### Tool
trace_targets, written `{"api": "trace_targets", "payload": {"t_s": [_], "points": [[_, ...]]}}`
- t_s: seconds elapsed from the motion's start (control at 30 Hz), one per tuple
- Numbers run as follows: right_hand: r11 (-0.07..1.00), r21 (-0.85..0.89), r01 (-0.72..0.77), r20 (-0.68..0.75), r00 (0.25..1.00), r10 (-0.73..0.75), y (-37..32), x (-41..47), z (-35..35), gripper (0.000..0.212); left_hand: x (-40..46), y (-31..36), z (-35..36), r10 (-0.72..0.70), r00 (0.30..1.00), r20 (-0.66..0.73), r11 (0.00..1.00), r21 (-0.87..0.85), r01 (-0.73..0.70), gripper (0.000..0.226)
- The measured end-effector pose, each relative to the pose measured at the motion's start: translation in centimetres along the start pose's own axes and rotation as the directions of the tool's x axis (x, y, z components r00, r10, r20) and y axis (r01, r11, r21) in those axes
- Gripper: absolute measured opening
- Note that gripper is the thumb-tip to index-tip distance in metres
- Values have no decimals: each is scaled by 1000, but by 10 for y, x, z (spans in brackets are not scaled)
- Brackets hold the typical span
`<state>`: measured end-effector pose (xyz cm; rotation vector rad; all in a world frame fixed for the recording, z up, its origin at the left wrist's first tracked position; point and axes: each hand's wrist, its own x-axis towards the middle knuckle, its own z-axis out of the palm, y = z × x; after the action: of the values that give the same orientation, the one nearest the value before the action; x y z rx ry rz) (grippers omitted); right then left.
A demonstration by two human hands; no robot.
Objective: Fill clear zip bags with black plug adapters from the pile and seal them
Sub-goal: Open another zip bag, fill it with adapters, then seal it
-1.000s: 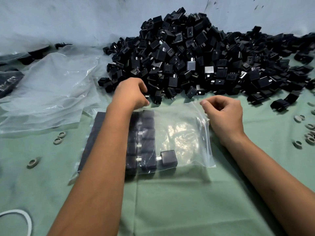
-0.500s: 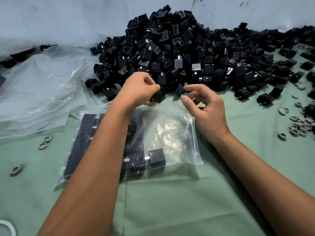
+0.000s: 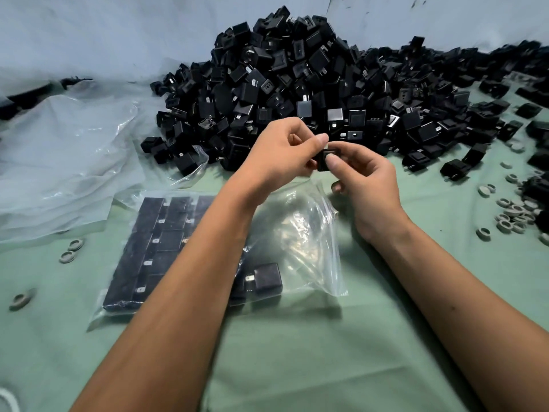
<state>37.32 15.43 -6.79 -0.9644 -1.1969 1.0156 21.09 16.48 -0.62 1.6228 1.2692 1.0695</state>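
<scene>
left hand [image 3: 282, 156] and right hand [image 3: 367, 185] both pinch one black adapter [image 3: 323, 159] | held above zip bag [image 3: 297, 233] mouth | pile [image 3: 312, 84] just behind | bag partly filled, lies on green cloth [image 3: 297, 352]

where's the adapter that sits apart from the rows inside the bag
In the head view, the lone black plug adapter lies inside the clear plastic zip bag, near its bottom edge, just right of the left forearm.
</scene>
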Motion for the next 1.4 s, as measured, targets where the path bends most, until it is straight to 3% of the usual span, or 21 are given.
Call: {"api": "trace_targets", "payload": {"t_s": [0.1,0.2,0.3,0.4,0.5,0.63,0.8,1.0,1.13,1.23,1.4], "points": [[968,221,-115,-73,988,134,-3,6,-6,8,1,-2,-1,58,983,177,943,313,-112,9],[937,301,-177,-88,973,212,-5,10,-12,8,-6,3,-6,-52,899,435,894,422,-152,51],[950,249,-189,-89,972,216,-4,11,-17,10,-9,8,-6,-101,856,507,823,525,-214,77],[969,170,-180,-26,982,187,-4,12,-20,14,-9,10,-9,-76,841,536,791,546,-276,66],[943,213,-257,108,965,238,-2,12,-21,16,-7,8,-14,-45,834,550,787,534,-310,36],[942,184,-281,293,930,220,-1,15,-29,21,-7,5,-23,4,853,522,824,482,-298,18],[952,96,-291,372,897,237,0,17,-37,31,-4,9,-27,127,914,386,822,474,-315,28],[975,-83,-207,645,735,211,-8,7,-38,34,-2,8,-25,200,930,308,823,462,-330,28],[986,-123,-115,709,685,169,-12,-1,-24,33,0,7,-28,191,922,338,837,435,-333,18],[987,-143,-78,719,677,157,-14,-6,-14,32,-2,7,-31,196,931,307,866,391,-311,22],[976,-212,-47,725,662,189,-15,-12,-4,28,3,-4,-45,144,985,94,836,522,-172,18]]}}
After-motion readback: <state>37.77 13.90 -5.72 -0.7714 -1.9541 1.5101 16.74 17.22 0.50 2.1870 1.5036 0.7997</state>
